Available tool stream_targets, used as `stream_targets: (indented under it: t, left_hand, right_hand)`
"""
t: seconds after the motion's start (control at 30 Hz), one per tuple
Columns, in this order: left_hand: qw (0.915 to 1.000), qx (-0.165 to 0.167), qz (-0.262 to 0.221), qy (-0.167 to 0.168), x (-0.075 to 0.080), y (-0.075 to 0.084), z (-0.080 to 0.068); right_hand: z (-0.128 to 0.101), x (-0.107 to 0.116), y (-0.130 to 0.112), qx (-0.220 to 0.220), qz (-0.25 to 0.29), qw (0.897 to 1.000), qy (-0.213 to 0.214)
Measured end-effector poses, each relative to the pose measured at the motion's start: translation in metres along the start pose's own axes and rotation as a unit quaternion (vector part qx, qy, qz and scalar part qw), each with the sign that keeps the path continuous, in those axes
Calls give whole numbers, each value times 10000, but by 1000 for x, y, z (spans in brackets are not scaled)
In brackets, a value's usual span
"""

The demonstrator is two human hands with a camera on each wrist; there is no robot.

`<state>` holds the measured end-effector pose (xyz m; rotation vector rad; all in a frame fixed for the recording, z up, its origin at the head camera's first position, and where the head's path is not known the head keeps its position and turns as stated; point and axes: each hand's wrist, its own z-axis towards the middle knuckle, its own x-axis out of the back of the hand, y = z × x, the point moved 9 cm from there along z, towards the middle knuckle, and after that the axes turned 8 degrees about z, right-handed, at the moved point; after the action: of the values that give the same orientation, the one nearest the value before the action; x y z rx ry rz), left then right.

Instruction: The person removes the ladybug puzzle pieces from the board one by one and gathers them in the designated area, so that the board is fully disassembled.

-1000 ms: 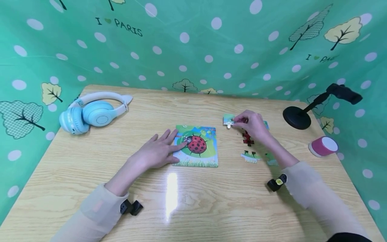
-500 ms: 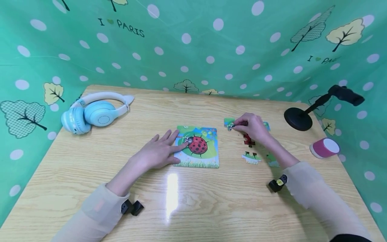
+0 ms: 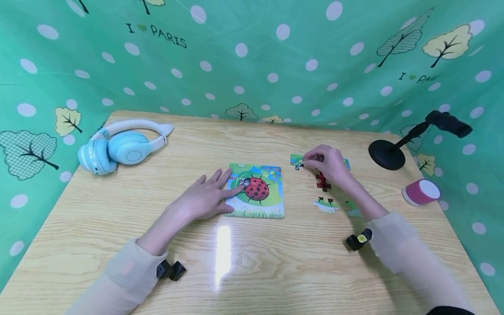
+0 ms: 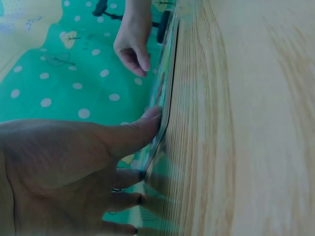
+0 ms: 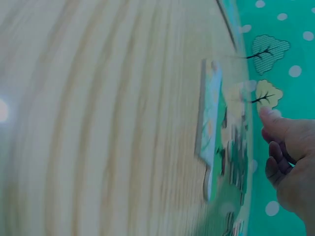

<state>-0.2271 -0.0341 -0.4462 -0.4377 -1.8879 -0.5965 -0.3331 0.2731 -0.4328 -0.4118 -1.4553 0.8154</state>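
Note:
A square ladybug picture board (image 3: 257,190) lies flat on the wooden table. My left hand (image 3: 202,199) rests on its left side with fingers spread and straight; in the left wrist view the thumb (image 4: 142,128) lies over the board's edge. Right of the board, my right hand (image 3: 330,164) pinches a puzzle piece (image 3: 297,161) with a small black-and-white face printed on it. The fingers cover its right part. Beneath this hand lie a red puzzle piece (image 3: 323,182) and a white-and-green one (image 3: 326,207). The right wrist view shows the right hand's fingers (image 5: 278,162) curled.
More green pieces (image 3: 353,210) lie partly behind the right forearm. Blue headphones (image 3: 131,148) sit at the back left. A black stand (image 3: 386,154) and a pink-and-white cup (image 3: 420,191) are on the right. A green patterned cloth (image 3: 252,65) hangs behind the table.
The piece at the right fingertips was tilted and looked pale; now its printed face shows more plainly. The left hand and the board have stayed in place.

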Motion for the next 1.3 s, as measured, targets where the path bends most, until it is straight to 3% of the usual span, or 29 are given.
stream_targets:
  t: [0.23,0.43,0.6,1.1,1.3]
  left_hand:
    - [10000,-12,55,30,1,4,-1]
    - [10000,-19,33,-14,0,5,-3]
    - [10000,-5,-3,-26,1,4,-4]
    - [9999,22,86,-49,0,1,1]
    - [9999,13,128,-13,2,1,1]
  right_hand:
    - [-4,3,-14,-55,254,9987,428]
    - [-7,-1,-31,-310,979,9923,697]
    - [-7,-11,-50,-243,1495,9855,759]
    - [-10,-60,-96,-86,1960,9805,55]
    - [-10,-78,-113,151,1858,9819,-327]
